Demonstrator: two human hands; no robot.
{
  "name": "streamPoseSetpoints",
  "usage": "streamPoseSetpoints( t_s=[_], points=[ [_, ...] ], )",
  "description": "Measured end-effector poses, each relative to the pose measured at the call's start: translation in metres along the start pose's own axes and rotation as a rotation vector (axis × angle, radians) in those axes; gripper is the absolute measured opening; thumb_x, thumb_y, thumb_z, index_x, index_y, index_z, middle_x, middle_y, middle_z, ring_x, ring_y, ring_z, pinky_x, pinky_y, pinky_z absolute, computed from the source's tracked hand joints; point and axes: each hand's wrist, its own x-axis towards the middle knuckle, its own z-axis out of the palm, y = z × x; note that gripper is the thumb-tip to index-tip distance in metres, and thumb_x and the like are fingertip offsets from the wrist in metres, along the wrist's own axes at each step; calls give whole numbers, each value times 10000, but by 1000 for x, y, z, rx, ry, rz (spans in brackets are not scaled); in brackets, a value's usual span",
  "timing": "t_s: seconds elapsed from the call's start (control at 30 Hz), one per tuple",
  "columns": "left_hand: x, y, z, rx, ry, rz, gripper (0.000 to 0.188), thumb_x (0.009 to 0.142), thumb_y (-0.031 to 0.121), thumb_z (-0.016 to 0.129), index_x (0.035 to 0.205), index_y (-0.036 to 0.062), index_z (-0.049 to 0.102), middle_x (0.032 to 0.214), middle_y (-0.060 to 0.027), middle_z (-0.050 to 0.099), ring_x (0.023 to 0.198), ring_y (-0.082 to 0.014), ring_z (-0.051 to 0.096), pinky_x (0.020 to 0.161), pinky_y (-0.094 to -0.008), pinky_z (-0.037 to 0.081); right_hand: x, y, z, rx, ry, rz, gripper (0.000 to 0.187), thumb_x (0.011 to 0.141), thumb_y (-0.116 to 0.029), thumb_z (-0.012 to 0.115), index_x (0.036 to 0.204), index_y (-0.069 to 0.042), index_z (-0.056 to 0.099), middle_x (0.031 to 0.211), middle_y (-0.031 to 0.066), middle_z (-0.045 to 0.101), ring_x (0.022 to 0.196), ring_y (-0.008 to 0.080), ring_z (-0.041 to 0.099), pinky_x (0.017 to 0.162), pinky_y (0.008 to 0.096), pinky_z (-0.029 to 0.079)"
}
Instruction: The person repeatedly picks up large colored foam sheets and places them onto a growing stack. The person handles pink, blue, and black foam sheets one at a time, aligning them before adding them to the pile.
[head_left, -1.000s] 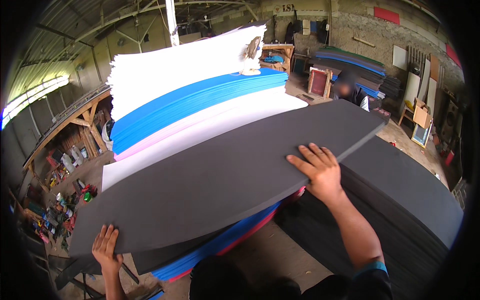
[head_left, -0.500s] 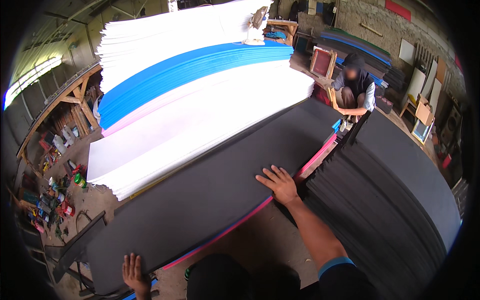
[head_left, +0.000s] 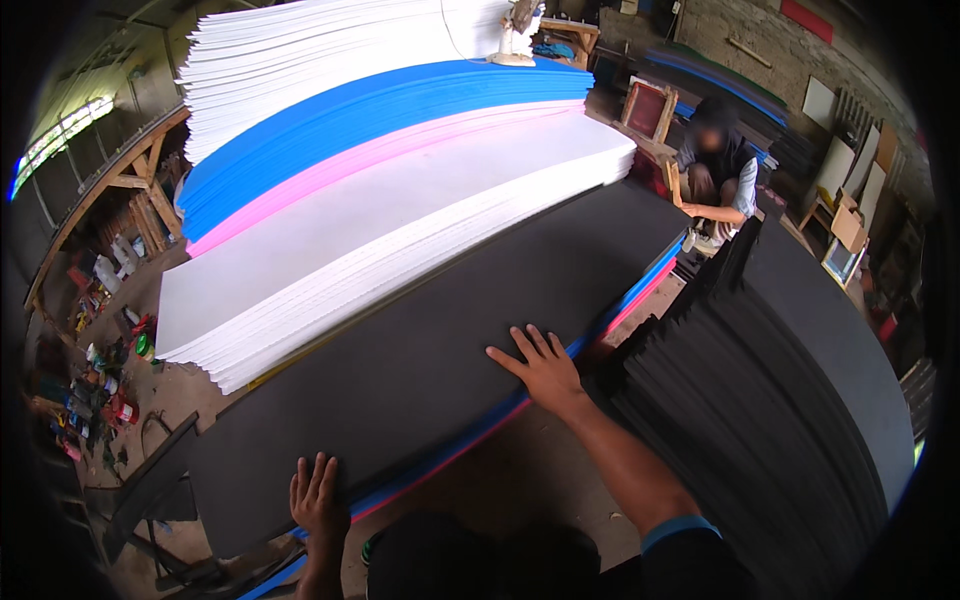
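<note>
Black sheet (head_left: 400, 380) lies flat beneath both hands, its long side running from left of and below the left hand to well beyond the right hand, up and to the right. The left hand (head_left: 320, 505) rests palm down on the near margin, fingers extended and slightly parted, the thumb side hard to make out. The right hand (head_left: 548, 375), farther along the same margin, also lies palm down with its fingers fanned wide and the wrist just over the edge. Neither hand pinches anything; how hard they press, I cannot tell.

Below the sheet, between the hands and past the right one, show the edges of blue sheets (head_left: 640, 283) and a pinkish-red layer (head_left: 622, 326). Ahead of both hands, just beyond the black sheet's far side, stands a white stack (head_left: 400, 190), with pink sheets (head_left: 350, 175), blue sheets piled higher (head_left: 400, 105) and a taller white pile (head_left: 330, 70) behind it. To the right of the right hand, near its forearm, is a dark stack (head_left: 740, 370) with an uneven side. Beyond the right hand, near the sheet's far end, a co-worker (head_left: 715, 165) crouches low. Well left of the left hand, assorted clutter (head_left: 105, 385) covers part of the floor
</note>
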Motion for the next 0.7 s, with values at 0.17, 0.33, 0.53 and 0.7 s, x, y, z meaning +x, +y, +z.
streamPoseSetpoints(
  t_s=[0.17,0.33,0.53,0.7],
  points=[
    [25,41,15,24,-83,66,589,898,2,599,1432,213,730,1503,-62,712,1425,-421,632,1179,-583,476,11,7,-11,-48,-70,267,898,997,-141,680,1729,-483,288,1742,203,390,1590,529,358,1250,688,348],
    [44,64,25,53,-122,125,582,921,24,636,1464,221,703,1545,-45,676,1414,-422,637,1134,-573,519,21,30,-11,3,-136,443,863,1029,-108,639,1722,-489,294,1776,216,290,1576,592,333,1138,631,521],
    [66,75,38,58,-89,264,542,955,47,643,1457,240,707,1531,-68,679,1389,-418,652,1095,-545,556,31,60,6,-13,-117,470,842,1048,-81,595,1710,-513,305,1765,206,335,1584,556,350,1179,572,515],
    [59,50,10,75,-250,246,649,927,89,695,1551,252,621,1619,-117,589,1470,-440,571,1112,-633,521,31,83,12,-8,-107,432,917,996,16,602,1720,-471,320,1751,220,372,1589,553,339,1312,521,373]
  ],
)
